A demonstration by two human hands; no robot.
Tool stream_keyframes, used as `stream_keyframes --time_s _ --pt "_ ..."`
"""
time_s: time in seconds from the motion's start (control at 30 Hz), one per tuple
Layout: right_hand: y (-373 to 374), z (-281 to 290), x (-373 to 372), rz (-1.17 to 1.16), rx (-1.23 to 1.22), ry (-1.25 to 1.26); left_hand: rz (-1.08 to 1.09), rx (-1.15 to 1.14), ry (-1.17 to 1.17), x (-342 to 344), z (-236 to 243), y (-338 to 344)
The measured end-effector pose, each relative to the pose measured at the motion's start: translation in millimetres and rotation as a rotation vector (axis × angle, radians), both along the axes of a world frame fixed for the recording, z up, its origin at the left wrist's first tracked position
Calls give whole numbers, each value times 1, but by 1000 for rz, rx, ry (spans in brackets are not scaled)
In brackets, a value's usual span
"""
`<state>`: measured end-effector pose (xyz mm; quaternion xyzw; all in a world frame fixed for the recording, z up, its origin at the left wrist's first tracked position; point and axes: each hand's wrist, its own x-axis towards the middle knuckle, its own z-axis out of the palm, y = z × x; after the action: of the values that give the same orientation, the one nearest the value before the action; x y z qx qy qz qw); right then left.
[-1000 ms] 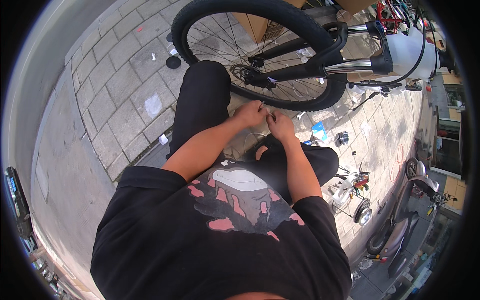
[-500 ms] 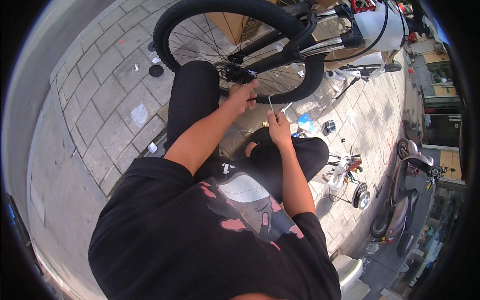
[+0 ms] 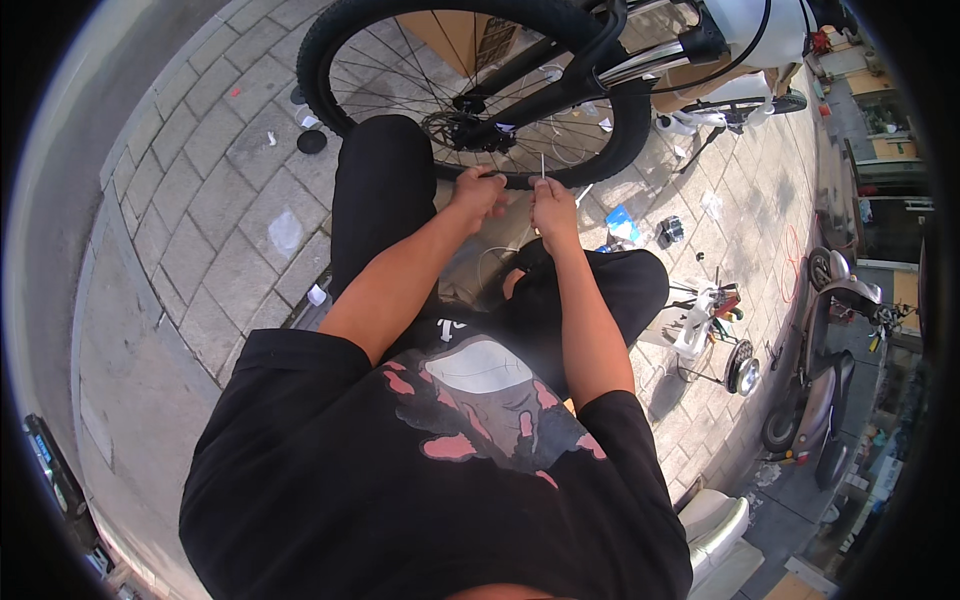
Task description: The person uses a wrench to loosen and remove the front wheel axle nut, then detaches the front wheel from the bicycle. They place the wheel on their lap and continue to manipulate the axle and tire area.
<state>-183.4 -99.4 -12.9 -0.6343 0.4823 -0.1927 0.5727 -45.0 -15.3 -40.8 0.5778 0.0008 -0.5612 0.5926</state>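
A bicycle's front wheel [image 3: 318,95] with a black knobby tyre stands in front of me, held in a black suspension fork [image 3: 560,98]. A brake disc [image 3: 440,130] shows at its hub, with a dark brake caliper [image 3: 500,140] by the fork's lower end. My left hand [image 3: 478,192] is just below the caliper, fingers curled and thumb against fingertip; whatever is pinched there is too small to make out. To its right, my right hand [image 3: 553,210] is closed around a thin silver hex key [image 3: 543,165], which points up toward the tyre.
A cardboard box [image 3: 450,40] stands behind the wheel. On the paving lie a black round cap [image 3: 312,142], a blue packet [image 3: 621,223] and a small dark part [image 3: 670,231]. Tools and parts [image 3: 700,330] sit right of my knee. A scooter [image 3: 815,385] is parked further right.
My left hand has drawn slightly down from the caliper and its fingers have curled. The right hand has risen toward the left with the hex key, whose bent end no longer shows.
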Motion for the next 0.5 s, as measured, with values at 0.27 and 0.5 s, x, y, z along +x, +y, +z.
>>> stream_keyframes --time_s 0.27,0.5 --pt "8 19 21 -115 263 -126 100 -146 181 28 -9 -13" --pt "5 13 20 -125 306 -167 116 -254 257 24 -24 -14"
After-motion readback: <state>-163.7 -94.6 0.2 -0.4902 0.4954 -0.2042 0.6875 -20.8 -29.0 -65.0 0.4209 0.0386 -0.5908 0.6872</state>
